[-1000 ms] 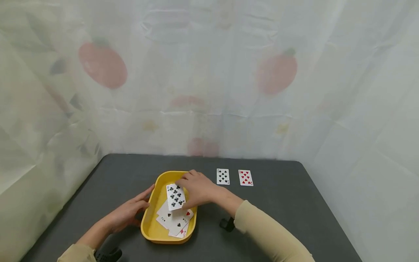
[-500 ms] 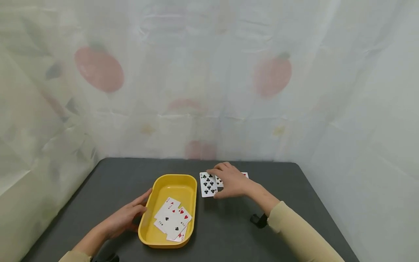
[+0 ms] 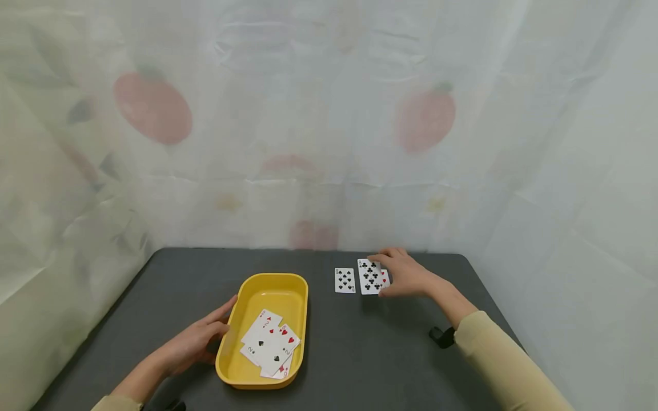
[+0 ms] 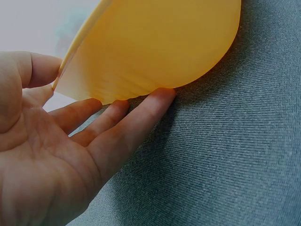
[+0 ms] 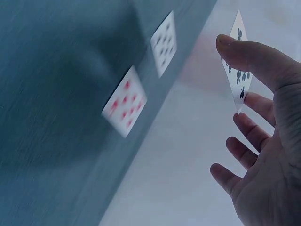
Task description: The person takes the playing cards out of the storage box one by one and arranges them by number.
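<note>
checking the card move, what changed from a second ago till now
The right hand lifted the eight of clubs playing card out of the yellow plastic tray and carried it right, past the black spades card, to above the red hearts card; it still pinches it. The left hand stayed against the tray's side, and the loose cards in the tray stayed put.

Both arms wear long beige sleeves ending at the wrist. The right hand [image 3: 406, 275] and left hand [image 3: 197, 340] are bare. Just behind the right cuff [image 3: 465, 328], a small black wrist-worn device [image 3: 441, 337] sticks out.
</note>
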